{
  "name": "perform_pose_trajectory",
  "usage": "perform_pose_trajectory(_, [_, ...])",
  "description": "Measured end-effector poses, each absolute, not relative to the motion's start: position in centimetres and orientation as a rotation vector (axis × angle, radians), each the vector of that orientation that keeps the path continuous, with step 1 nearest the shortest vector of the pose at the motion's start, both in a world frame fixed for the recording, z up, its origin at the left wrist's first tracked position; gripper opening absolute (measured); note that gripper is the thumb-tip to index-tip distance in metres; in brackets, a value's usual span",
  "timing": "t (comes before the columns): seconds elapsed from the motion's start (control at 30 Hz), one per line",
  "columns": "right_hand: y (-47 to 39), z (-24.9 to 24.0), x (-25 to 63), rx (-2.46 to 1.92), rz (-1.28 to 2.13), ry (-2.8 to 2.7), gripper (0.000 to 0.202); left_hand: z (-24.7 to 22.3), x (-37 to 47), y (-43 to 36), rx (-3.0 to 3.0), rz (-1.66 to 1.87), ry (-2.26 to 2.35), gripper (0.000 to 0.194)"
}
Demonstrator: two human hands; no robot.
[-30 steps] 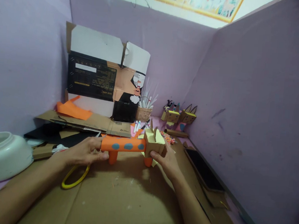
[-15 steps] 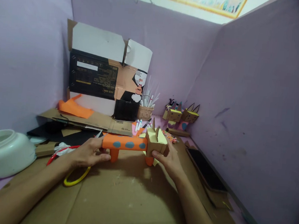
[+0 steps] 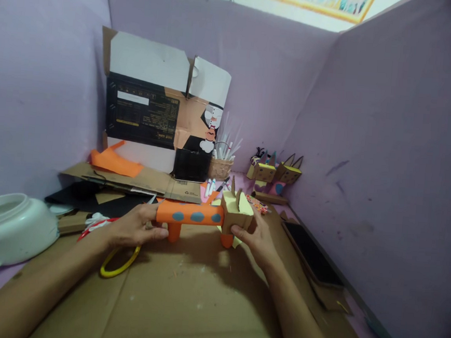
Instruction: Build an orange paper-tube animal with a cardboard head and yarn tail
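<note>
A handmade cardboard animal (image 3: 190, 214) stands on the brown cardboard sheet (image 3: 184, 301), between my two hands. Its tube body is orange with blue-grey oval spots, on short orange legs. The boxy cardboard head (image 3: 236, 214) at its right end has a pale yellow top and two upright ears. My left hand (image 3: 138, 227) grips the rear end of the body, thumb low near the back leg. Around the head my right hand (image 3: 254, 239) is closed, its thumb on the front face; the other fingers are mostly hidden behind.
Yellow-handled scissors (image 3: 118, 274) lie by my left forearm. A white pot (image 3: 13, 230) stands far left, a dark phone-like slab (image 3: 312, 254) at right. Behind are a flattened printed box (image 3: 144, 110), orange paper (image 3: 119, 161), a basket of pens (image 3: 221, 168) and similar cardboard animals (image 3: 264, 173).
Both hands keep their hold on the cardboard animal, which stays in almost the same place. The whole view has shifted very slightly.
</note>
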State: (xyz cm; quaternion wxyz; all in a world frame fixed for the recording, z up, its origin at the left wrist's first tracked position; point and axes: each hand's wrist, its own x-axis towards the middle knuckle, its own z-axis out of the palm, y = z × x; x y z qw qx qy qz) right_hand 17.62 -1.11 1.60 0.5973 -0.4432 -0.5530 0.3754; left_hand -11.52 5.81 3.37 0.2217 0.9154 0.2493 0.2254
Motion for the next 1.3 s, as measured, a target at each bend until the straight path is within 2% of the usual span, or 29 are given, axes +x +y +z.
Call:
perform_pose_trajectory(0.13, [-1.2,1.8,17.6,-1.084,0.816,-1.313,0.069,3.0,-11.6,6.1,2.355,0.694,0.545,0.027])
perform_pose_trajectory(0.3, [-0.9,1.3,17.7,-1.058,0.855,-1.287,0.069,3.5,-11.3,6.4,2.404,0.618,0.493,0.025])
perform_pose_trajectory(0.63, [-1.2,1.2,17.4,-1.079,0.838,-1.274,0.071,3.4,-11.5,6.4,2.552,0.591,0.627,0.022])
perform_pose_trajectory(0.93, [-1.3,1.5,17.4,-1.056,0.854,-1.302,0.066,3.2,-11.1,6.0,2.473,0.677,0.516,0.02])
perform_pose_trajectory(1.3, [-1.3,1.7,17.3,-1.097,0.833,-1.313,0.073,3.5,-11.2,5.3,2.539,0.667,0.625,0.017])
